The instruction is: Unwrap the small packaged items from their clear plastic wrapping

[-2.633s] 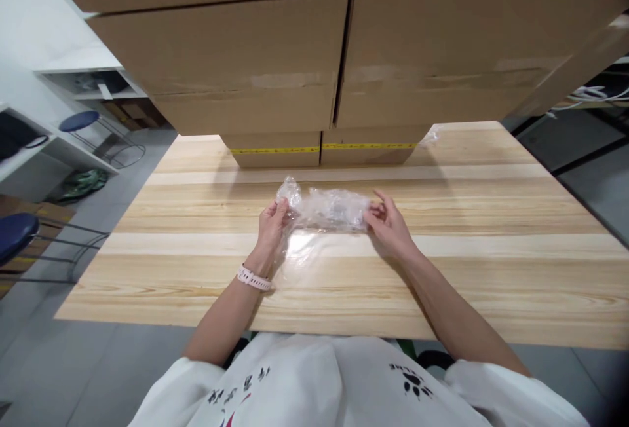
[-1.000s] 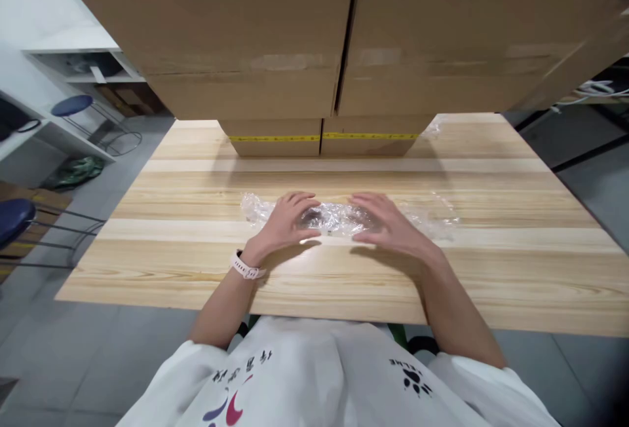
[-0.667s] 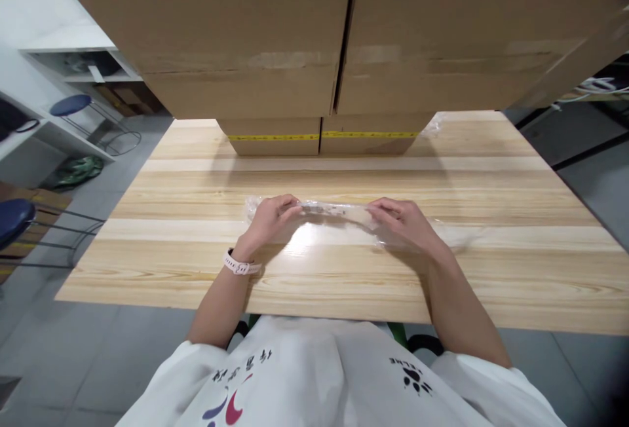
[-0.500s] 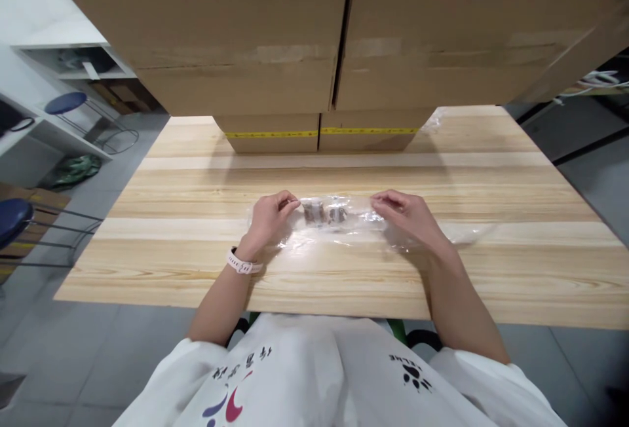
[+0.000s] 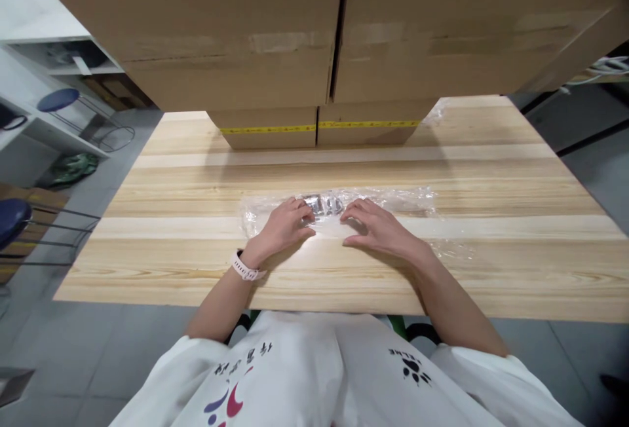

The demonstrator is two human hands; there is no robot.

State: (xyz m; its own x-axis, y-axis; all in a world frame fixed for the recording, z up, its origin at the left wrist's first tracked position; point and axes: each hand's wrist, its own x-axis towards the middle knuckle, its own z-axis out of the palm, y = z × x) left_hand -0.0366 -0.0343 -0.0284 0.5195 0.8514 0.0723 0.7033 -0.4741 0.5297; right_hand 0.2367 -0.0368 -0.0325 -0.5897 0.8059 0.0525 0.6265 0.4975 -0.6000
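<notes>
Hands: L hand (image 5: 282, 225) & R hand (image 5: 379, 226) apart, loosely curled; nearer e/o than 0.5 s ago, pinches gone.
Plastic film (image 5: 393, 198): mid wood table (image 5: 162, 250), btwn front edge & cartons (image 5: 270, 129); prob. unclamped now.
Dark pieces (image 5: 313, 204): in/under film, btwn hands.

Wood-grain table (image 5: 171, 257); clear plastic wrapping (image 5: 388, 198) in front, cardboard boxes behind.

Pale and honey-toned bands run from side to side across the tabletop, with the near right corner out of view; the wrapping lies crumpled and drawn out lengthwise, roughly parallel to the near edge, its right part spreading into a thin, loose end that is hard to make out against the wood; toward the far side stand a left cardboard box (image 5: 268, 119) and a right cardboard box (image 5: 363, 135), side by side with a narrow dark gap between; another clear plastic piece (image 5: 435, 112) shows just beside the right box.
</notes>
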